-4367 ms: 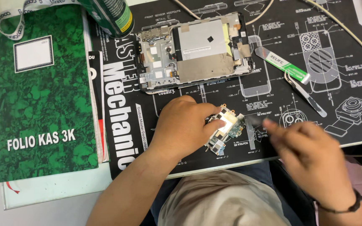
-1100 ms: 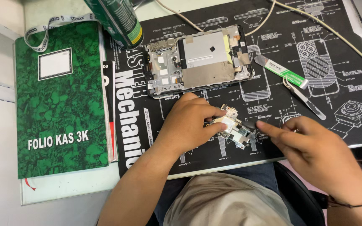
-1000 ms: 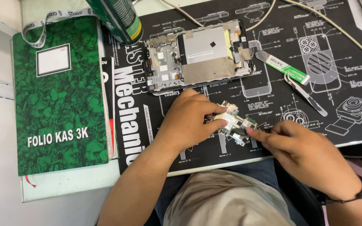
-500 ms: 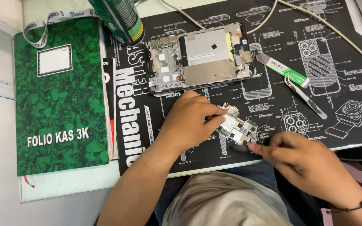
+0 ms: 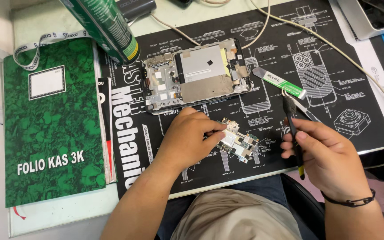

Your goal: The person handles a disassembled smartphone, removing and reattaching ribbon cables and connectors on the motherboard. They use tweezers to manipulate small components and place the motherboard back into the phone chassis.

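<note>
— While the left hand (image 5: pixel 186 141) presses down, what lies under it?
— Its fingers pinch a small green circuit board with silver shields (image 5: pixel 236 143), flat on the black printed repair mat (image 5: pixel 263 40) on the worktop; just below the opened silver phone frame (image 5: pixel 194 74).
— And the right hand (image 5: pixel 330 153)?
— Closed around a slim black brush with a yellow end (image 5: pixel 293 129), bristles up, held apart from the board; a green hardcover ledger (image 5: pixel 52 122) lies far left.
</note>
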